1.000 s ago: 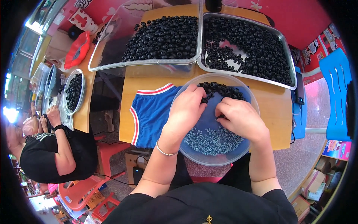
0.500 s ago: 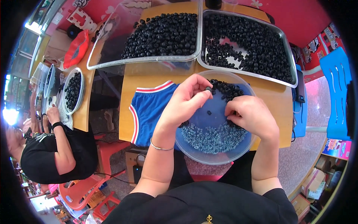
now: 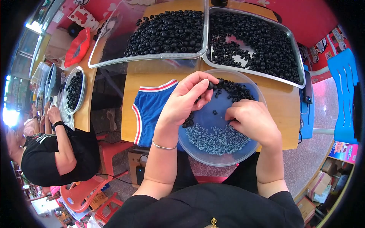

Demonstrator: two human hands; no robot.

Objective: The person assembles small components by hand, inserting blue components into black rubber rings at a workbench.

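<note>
A round clear plastic tub [image 3: 219,161] stands in front of me, with black ring-shaped pieces [image 3: 237,91] along its far side and a bed of small silvery, spring-like pieces [image 3: 216,140] along its near side. Between thumb and fingertips my left hand [image 3: 186,97] pinches a small black bead-like piece [image 3: 210,85] above the tub's far left part. My right hand [image 3: 253,121] is low over the tub's right side, fingers drawn together at the edge of the silvery pieces. Whatever its fingertips hold is hidden. One loose black piece [image 3: 215,112] lies between the hands.
Behind the tub are a deep clear bin [image 3: 152,59] and a metal tray [image 3: 262,74], both holding many black pieces. Blue shorts [image 3: 154,106] with red-and-white trim lie left. Farther left, a co-worker [image 3: 61,155] sits beside a bowl [image 3: 83,91] of black pieces. A blue chair [image 3: 344,98] stands right.
My left hand has turned, and the black piece in it sits slightly higher. My right hand has shifted a little left, still low by the silvery pieces.
</note>
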